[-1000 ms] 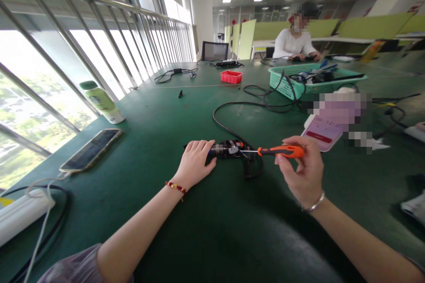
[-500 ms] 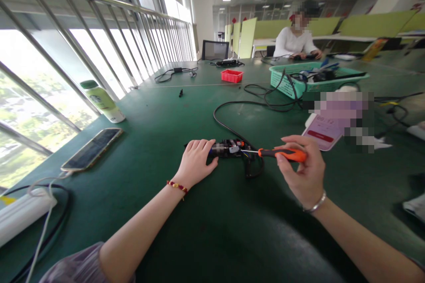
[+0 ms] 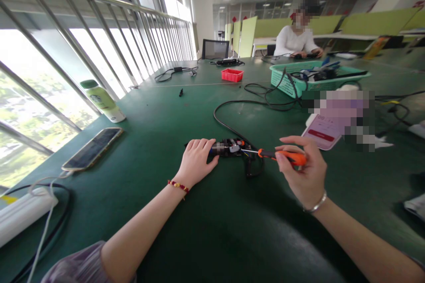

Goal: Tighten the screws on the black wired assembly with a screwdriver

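On the green table lies a dark power tool (image 3: 226, 148) with its inner parts and wires exposed and a black cord trailing from it. My left hand (image 3: 197, 159) is closed over its left end, pressing it on the tabletop. An orange and black screwdriver (image 3: 288, 157) is pinched in my right hand (image 3: 307, 172). Its thin shaft points left, and the tip meets the wired part of the tool. What exactly the tip touches is too small to tell.
A green basket (image 3: 288, 84) of tools and a red tray (image 3: 232, 75) stand farther back. To the right lies a lit phone (image 3: 320, 135). On the left are a dark phone (image 3: 93, 150), a bottle (image 3: 102, 101) and a white power strip (image 3: 26, 216). Another person (image 3: 294, 42) sits across the table.
The screwdriver handle has turned slightly in my right hand, and my fingers have shifted a little. My left hand and the power tool stay in place.
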`<state>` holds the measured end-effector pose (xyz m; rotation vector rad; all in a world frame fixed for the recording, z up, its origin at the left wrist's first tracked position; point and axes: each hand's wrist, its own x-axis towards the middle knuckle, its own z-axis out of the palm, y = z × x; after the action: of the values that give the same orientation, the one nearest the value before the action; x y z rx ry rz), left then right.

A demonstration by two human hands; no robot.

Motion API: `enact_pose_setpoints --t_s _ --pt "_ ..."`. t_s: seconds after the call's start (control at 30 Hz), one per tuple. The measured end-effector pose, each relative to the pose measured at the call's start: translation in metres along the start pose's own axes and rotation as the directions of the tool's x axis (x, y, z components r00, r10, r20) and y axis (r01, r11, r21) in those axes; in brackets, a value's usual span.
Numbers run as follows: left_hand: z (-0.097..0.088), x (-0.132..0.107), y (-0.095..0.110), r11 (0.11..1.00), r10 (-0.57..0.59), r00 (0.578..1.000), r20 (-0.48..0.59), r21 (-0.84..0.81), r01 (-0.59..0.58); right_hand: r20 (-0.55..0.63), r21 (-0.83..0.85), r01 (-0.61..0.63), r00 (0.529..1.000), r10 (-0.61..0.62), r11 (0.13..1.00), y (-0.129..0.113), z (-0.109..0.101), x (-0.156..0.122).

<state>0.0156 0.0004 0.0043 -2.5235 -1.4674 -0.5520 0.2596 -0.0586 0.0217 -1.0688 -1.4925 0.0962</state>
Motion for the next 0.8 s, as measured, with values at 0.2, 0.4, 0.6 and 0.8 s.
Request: enact_pose_setpoints --t_s 0.2,0.4,0.6,0.8 --pt "-0.0010 0.0001 0.0004 1.000 -0.004 1.000 0.020 0.009 0.004 -0.034 0.076 -0.015 0.999 0.017 0.997 0.0069 0.0013 -0.0026" --pt "-0.0005 0.0000 0.0001 1.000 -0.004 1.000 0.019 0.012 0.003 -0.007 0.129 -0.047 0.999 0.048 0.991 0.0076 0.0009 -0.0019" --pt "-0.0010 0.0003 0.0003 1.000 -0.003 1.000 0.010 0.007 0.003 0.003 0.024 -0.060 0.998 0.060 0.998 0.0047 -0.0005 -0.0017" --pt "-0.0010 -0.0001 -0.0001 1.000 -0.002 1.000 0.012 -0.001 0.002 -0.023 0.088 -0.006 1.000 0.008 0.996 0.0092 0.0005 -0.0034"
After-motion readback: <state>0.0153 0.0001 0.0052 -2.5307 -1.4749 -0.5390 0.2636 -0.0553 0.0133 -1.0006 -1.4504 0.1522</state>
